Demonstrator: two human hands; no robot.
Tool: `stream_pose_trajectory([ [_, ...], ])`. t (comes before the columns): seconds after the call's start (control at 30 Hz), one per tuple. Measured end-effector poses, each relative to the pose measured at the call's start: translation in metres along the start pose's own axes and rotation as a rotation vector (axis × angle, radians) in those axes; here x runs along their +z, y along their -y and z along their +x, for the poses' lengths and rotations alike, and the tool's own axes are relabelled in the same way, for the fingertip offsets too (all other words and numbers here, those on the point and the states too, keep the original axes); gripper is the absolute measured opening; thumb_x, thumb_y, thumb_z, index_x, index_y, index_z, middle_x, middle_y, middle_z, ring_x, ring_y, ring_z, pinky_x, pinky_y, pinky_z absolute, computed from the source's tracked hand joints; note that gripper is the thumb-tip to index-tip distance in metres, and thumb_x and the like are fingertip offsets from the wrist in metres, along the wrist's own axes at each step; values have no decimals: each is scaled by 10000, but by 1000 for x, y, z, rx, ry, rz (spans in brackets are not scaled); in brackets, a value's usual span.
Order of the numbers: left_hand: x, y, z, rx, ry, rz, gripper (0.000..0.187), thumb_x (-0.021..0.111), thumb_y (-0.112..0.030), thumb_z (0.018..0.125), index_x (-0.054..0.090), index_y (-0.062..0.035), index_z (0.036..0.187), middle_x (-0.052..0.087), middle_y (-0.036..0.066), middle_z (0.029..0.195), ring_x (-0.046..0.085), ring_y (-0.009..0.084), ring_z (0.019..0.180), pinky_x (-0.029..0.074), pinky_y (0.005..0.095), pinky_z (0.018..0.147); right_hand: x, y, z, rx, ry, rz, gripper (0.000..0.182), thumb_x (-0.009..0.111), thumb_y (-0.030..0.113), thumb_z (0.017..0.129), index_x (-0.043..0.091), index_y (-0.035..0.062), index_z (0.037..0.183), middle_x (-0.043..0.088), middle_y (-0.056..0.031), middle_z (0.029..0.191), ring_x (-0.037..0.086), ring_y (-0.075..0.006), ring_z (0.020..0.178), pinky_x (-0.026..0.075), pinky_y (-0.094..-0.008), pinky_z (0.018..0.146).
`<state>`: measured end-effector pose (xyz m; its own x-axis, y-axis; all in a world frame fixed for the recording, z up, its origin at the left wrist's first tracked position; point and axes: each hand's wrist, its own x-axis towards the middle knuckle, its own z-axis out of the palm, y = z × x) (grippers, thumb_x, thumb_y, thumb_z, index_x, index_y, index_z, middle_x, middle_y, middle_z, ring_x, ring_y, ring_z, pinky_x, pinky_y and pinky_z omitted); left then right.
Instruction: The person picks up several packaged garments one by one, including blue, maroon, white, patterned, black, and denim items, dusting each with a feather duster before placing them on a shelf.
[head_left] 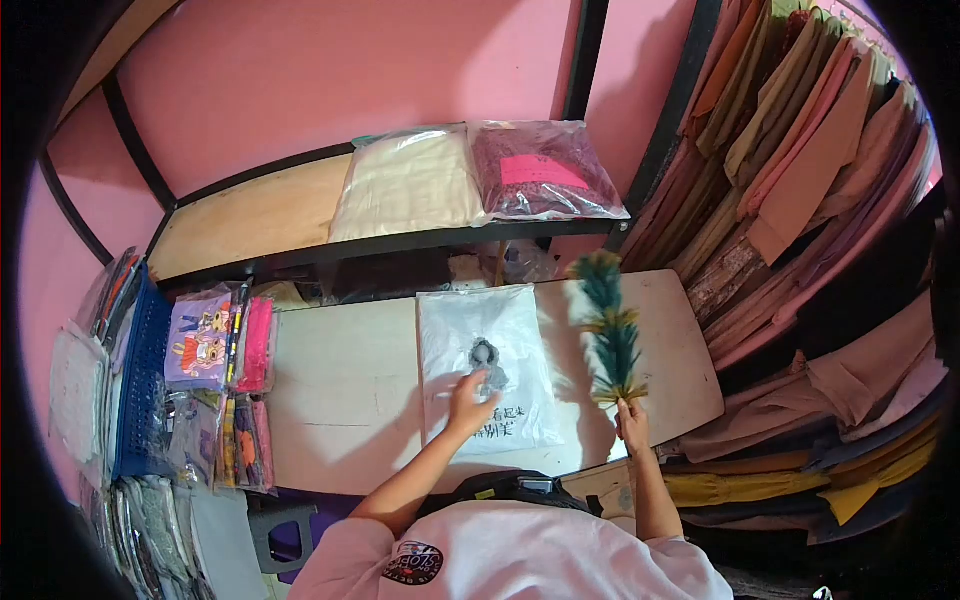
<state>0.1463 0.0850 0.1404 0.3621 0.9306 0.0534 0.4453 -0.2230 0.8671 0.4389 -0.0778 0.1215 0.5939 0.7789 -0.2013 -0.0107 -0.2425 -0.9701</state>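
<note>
A flat white packet (440,350) in clear plastic, with a dark printed figure and black characters, lies on the pale tabletop. My left hand (473,403) rests over its middle, fingers apart, covering part of the print. To the right, my right hand (632,425) is closed around the lower end of a feather duster (612,345) with green and yellow feathers. The duster points upward and away from me, to the right of the packet.
A shelf (250,223) behind the table holds a cream packet (410,180) and a maroon packet (540,170). Bagged clothes (205,340) and a blue basket (142,380) stand at the left. Hanging garments (800,160) and folded cloth fill the right side.
</note>
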Motion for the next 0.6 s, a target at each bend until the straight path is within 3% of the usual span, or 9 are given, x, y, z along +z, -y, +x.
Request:
stream_pose_trajectory([
  [0.03, -1, 39, -12, 96, -229, 172, 581, 699, -174, 646, 444, 16, 1132, 565, 134, 988, 548, 250, 884, 428, 347, 775, 2, 0, -2, -103, 41, -207, 217, 491, 285, 863, 482, 80, 793, 429, -23, 509, 381, -105, 382, 311, -249, 356],
  [0.1, -19, 46, -46, -256, -418, 486, 531, 731, -201, 621, 500, 17, 1047, 550, 127, 1031, 531, 262, 927, 418, 354, 800, 8, 2, -11, -305, 121, -619, 259, 514, 281, 835, 565, 29, 869, 535, -127, 561, 513, -205, 480, 428, -321, 476],
  [0.13, -24, 66, -60, -254, -415, 488, 531, 731, -201, 621, 500, 17, 1047, 550, 127, 1031, 531, 262, 927, 418, 354, 800, 14, 11, -18, -296, 244, -824, 298, 521, 290, 805, 587, 24, 923, 589, -182, 691, 577, -305, 651, 454, -365, 610],
  [0.2, -29, 94, -77, -288, -215, -102, 525, 748, -180, 592, 519, 13, 1023, 574, 141, 981, 549, 268, 916, 425, 344, 796, 33, 9, -24, -529, 458, -805, 282, 485, 313, 810, 578, 86, 949, 604, -176, 784, 586, -328, 715, 473, -394, 632],
  [0.27, -43, 77, -80, -244, -147, -89, 525, 755, -165, 582, 522, 12, 1017, 589, 144, 944, 564, 265, 894, 433, 340, 784, 50, 16, -26, -620, 580, -809, 275, 471, 317, 812, 567, 113, 970, 605, -168, 803, 592, -320, 726, 478, -409, 636],
  [0.33, -44, 101, -81, -220, -34, -1, 519, 777, -100, 540, 530, 4, 984, 622, 134, 850, 603, 227, 802, 463, 313, 711, 64, 34, -22, -503, 781, -1164, 256, 462, 304, 803, 530, 159, 1002, 607, -155, 819, 594, -322, 690, 484, -428, 611],
  [0.37, -33, 133, -79, -293, -100, -269, 502, 788, -63, 512, 536, 6, 940, 620, 109, 833, 598, 185, 760, 467, 289, 673, 69, 31, -8, -576, 634, -1161, 243, 457, 279, 798, 505, 158, 1003, 610, -147, 800, 589, -337, 654, 479, -438, 578],
  [0.43, -38, 118, -78, -349, -90, -171, 514, 797, -47, 495, 524, 15, 927, 614, 94, 803, 586, 152, 729, 465, 267, 647, 70, 22, 17, -579, 482, -1109, 229, 453, 265, 799, 504, 148, 990, 607, -159, 780, 585, -351, 642, 474, -447, 567],
  [0.6, -39, 124, -79, -327, -99, -154, 524, 803, -55, 492, 524, 26, 928, 608, 81, 787, 578, 150, 712, 463, 263, 642, 81, 32, 39, -303, 120, -1039, 243, 434, 293, 830, 496, 112, 979, 594, -204, 735, 575, -390, 670, 458, -472, 599],
])
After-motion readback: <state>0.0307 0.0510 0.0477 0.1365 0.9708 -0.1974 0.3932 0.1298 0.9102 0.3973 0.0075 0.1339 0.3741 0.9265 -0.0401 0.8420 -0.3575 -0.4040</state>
